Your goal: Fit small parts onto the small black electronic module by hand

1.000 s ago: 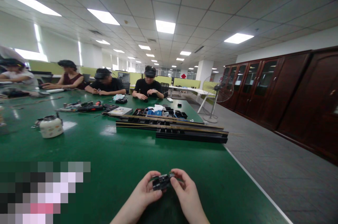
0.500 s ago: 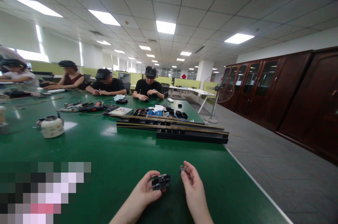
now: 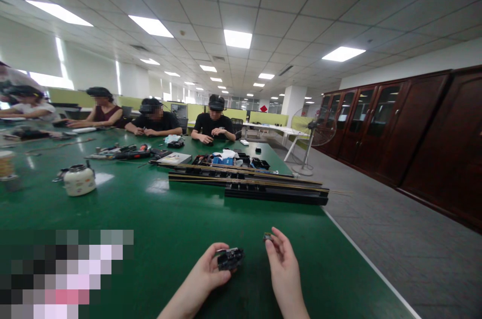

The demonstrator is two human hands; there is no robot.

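Dark, ridged assembly and a small piece, held apart over glossy green
The left hand (image 3: 211, 270) grips a blocky black assembly (image 3: 230, 260) with shiny, metallic-looking edges between thumb and fingers; the right hand (image 3: 284, 265) pinches a small greyish piece (image 3: 267, 237) at its fingertips. Beneath both spreads a smooth, reflective green tabletop (image 3: 150, 228); beyond them lie long, straight black rails (image 3: 276, 197) and thin golden rods (image 3: 241, 179).

Overhead light, soft detail

Ceiling panels (image 3: 238, 38) light the tabletop (image 3: 139, 218) from above; windows (image 3: 56, 82) beyond its left glare white. Reflections (image 3: 158, 186) streak it; pixel blocks (image 3: 68, 269) hide its near left. Wide-angle stretch skews the cupboards (image 3: 424, 131) right of it. The black part (image 3: 230, 259) over it looks soft.
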